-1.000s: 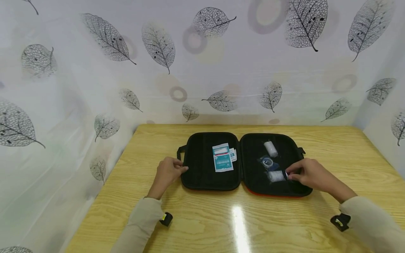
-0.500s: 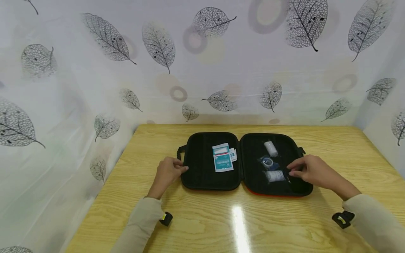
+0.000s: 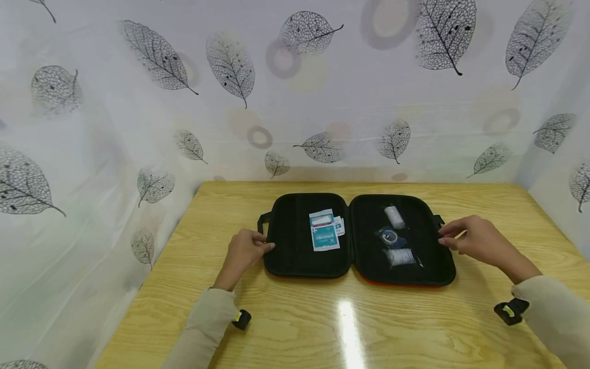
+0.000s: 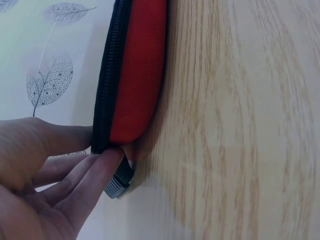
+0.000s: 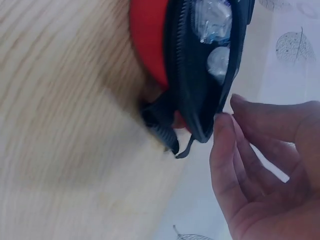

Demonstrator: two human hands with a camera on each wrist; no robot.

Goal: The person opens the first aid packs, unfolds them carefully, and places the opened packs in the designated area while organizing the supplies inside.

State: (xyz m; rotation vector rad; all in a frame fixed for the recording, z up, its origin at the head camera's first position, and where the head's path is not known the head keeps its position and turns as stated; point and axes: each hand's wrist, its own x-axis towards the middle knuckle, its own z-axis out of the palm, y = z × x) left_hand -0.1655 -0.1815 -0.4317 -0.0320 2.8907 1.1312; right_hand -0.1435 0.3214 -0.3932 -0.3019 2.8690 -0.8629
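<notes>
Print on the teal packet [image 3: 324, 237] inside the open case [image 3: 304, 264] is too small for me to read. A smaller packet [image 3: 340, 225] lies half hidden behind it. My right hand [image 5: 265, 170] is cut off by the right-wrist view's edge, where the case's contents blur.

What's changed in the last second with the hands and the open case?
The right hand let go of the wrapped gauze roll at the near end of the case's right half and drew back to the case's right rim, fingers relaxed. The roll settled slightly. The left hand stays gripping the case's left edge; the packets and other rolls have not moved.
</notes>
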